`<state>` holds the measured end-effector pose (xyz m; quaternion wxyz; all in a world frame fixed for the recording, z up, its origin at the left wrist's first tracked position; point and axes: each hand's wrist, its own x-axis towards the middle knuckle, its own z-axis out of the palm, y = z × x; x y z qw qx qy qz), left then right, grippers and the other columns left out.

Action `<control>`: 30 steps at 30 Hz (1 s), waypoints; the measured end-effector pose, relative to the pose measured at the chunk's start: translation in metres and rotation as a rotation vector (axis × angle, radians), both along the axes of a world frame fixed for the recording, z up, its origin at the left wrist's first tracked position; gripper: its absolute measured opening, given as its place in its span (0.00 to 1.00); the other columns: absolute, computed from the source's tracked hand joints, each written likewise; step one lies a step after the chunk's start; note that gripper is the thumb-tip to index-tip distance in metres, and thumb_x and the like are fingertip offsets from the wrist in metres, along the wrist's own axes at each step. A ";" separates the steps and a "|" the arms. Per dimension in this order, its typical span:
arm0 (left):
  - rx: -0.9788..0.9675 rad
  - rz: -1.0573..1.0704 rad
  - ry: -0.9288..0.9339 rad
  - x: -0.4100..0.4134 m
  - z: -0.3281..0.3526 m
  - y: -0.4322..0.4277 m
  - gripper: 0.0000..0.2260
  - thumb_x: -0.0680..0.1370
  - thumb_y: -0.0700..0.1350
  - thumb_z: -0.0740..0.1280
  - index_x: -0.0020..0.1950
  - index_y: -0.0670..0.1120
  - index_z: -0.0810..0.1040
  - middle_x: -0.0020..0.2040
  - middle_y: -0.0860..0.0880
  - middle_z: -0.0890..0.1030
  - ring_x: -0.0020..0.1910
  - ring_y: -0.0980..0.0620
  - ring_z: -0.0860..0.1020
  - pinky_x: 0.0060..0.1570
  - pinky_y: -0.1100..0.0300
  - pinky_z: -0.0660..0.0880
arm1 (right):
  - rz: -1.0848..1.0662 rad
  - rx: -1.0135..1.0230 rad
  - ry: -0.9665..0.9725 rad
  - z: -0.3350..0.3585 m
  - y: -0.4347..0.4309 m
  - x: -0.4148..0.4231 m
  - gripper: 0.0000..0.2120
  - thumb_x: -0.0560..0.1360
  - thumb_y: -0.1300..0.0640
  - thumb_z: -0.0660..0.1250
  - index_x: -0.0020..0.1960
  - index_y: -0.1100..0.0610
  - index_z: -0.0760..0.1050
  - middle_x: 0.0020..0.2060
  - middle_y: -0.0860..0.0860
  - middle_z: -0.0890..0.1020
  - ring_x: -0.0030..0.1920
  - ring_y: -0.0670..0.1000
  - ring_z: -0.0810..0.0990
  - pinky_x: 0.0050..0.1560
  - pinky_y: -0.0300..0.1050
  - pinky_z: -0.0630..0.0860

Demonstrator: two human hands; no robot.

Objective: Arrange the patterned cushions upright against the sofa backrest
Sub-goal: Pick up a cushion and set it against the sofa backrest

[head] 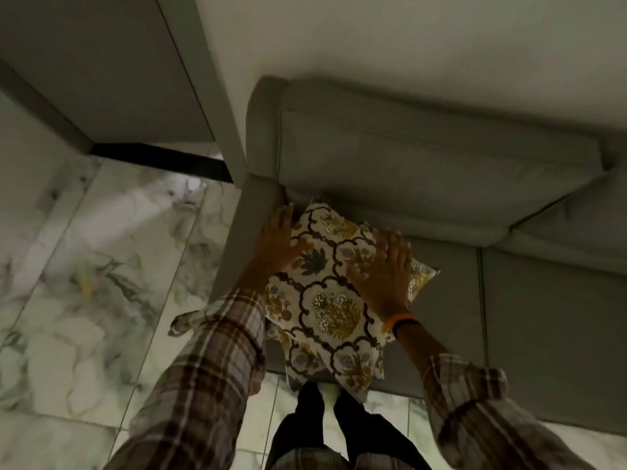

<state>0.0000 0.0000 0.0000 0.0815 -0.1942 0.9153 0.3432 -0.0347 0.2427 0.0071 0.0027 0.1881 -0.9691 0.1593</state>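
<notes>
A cream cushion with brown scrollwork and yellow flowers [330, 300] lies on the grey sofa seat [543, 320], close to the armrest [237, 232]. Its far corner reaches toward the grey backrest cushion [424, 164]. My left hand [276, 240] rests flat on the cushion's left edge beside the armrest, fingers spread. My right hand [390, 269] presses flat on its right side, an orange and a black band at the wrist. A second patterned cushion [422, 276] peeks out beneath, at the right corner and near the seat's front edge.
Marble-patterned floor tiles [101, 266] spread to the left and under my feet. A white wall [407, 39] rises behind the sofa. A grey door or panel [101, 69] stands at the upper left. A second backrest cushion [576, 225] lies to the right.
</notes>
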 end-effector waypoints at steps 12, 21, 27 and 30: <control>0.624 0.423 -0.377 -0.034 -0.068 0.011 0.46 0.67 0.72 0.68 0.80 0.52 0.61 0.77 0.43 0.69 0.71 0.39 0.72 0.73 0.41 0.69 | -0.868 -1.064 -0.725 -0.061 0.051 0.046 0.28 0.80 0.50 0.71 0.76 0.48 0.62 0.73 0.51 0.73 0.73 0.56 0.74 0.74 0.60 0.71; 0.902 0.424 -0.224 -0.081 -0.007 0.104 0.54 0.56 0.70 0.78 0.77 0.52 0.65 0.75 0.46 0.72 0.63 0.51 0.77 0.62 0.53 0.75 | -0.707 -1.139 -0.606 -0.010 0.173 -0.015 0.40 0.75 0.40 0.71 0.82 0.49 0.59 0.79 0.52 0.69 0.78 0.57 0.69 0.77 0.67 0.66; 0.793 0.262 -0.133 -0.133 -0.004 0.240 0.51 0.65 0.59 0.79 0.81 0.49 0.57 0.80 0.46 0.64 0.76 0.47 0.67 0.72 0.51 0.69 | -0.636 -1.163 -0.548 0.021 0.298 -0.098 0.33 0.74 0.50 0.76 0.75 0.42 0.66 0.69 0.45 0.80 0.69 0.52 0.80 0.65 0.52 0.81; 0.750 0.250 -0.117 -0.167 -0.013 0.309 0.54 0.62 0.50 0.83 0.81 0.47 0.55 0.80 0.44 0.63 0.78 0.44 0.64 0.77 0.44 0.64 | -0.578 -1.098 -0.583 0.014 0.363 -0.150 0.35 0.70 0.54 0.80 0.71 0.42 0.67 0.66 0.46 0.80 0.63 0.46 0.83 0.62 0.53 0.83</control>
